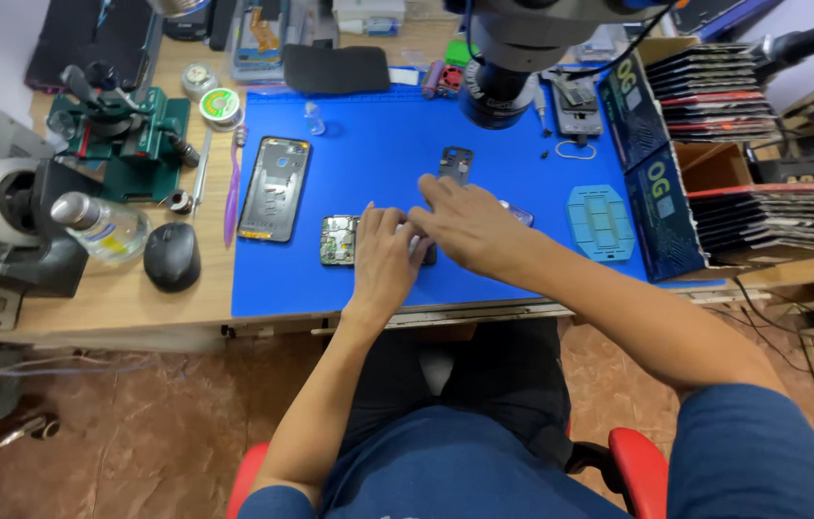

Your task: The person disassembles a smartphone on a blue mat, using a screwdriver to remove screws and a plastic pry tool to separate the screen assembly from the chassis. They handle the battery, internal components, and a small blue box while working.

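Keep left hand (383, 258) flat, pinning the opened phone (339, 239) on the blue mat (368, 144) at the worktop's near edge, right hand (469, 224) loosely open, fingertips working gently; grip beneath hidden, cannot tell.

One head-worn view, looking steeply down — close over blue mat (378, 154), desk edge, lap
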